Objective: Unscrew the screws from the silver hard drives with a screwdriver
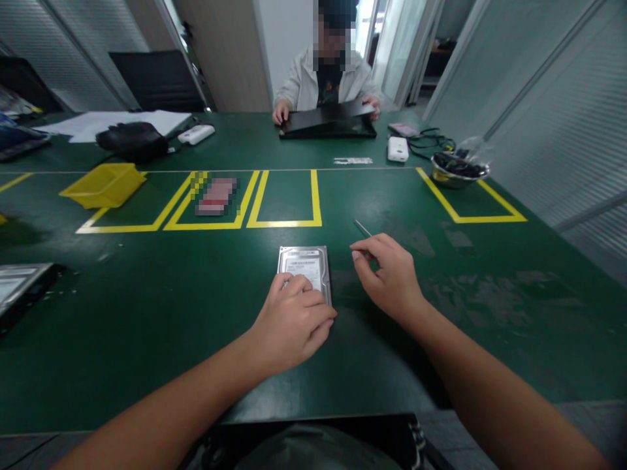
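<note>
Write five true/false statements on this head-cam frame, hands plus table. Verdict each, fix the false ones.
1. The left hand is on the hard drive. True.
2. The right hand is touching the hard drive. False: the right hand is apart from it, off to its right in the picture, holding a thin metal tool.
3. Across the table, a co-worker grasps a flat black item at both ends. True.
4. The yellow bin sits at the picture's far right. False: the yellow bin is on the left side.
5. A metal bowl on the picture's right side holds dark items. True.
</note>
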`<state>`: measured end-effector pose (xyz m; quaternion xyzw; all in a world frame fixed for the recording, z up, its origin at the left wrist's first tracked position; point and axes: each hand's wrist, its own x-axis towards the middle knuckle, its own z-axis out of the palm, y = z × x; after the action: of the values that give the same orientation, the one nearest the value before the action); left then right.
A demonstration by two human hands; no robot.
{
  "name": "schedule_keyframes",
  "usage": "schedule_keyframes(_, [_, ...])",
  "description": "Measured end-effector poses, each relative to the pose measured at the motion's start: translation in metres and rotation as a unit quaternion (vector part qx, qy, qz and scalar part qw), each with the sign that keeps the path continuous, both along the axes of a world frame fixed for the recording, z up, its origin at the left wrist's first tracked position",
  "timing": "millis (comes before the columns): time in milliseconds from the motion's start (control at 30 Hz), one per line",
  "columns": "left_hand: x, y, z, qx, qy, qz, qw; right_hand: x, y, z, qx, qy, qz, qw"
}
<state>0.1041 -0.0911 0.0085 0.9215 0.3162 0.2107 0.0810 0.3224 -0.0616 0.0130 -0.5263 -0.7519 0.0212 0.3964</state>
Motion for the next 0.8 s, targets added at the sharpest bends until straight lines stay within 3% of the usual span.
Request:
schedule_keyframes(100, [0.0,0.0,0.001,-0.004,-0.001,0.004,1.0,0.008,0.005,0.0,-0.038,-0.114,-0.079,0.99])
schedule_keyframes(267, [0.0,0.0,0.001,-0.019,0.001,0.006,1.0,0.017,0.008,0.002,-0.107,-0.291,-0.193,0.931])
schedule_keyframes(500, [0.0,0.0,0.002,-0.029,0.005,0.005,1.0,0.024,0.01,0.003,-0.141,-0.348,-0.238,0.896])
schedule_keyframes(800, [0.0,-0.001,0.003,-0.03,0.004,0.006,1.0,0.023,0.012,0.002,-0.17,-0.357,-0.229,0.89])
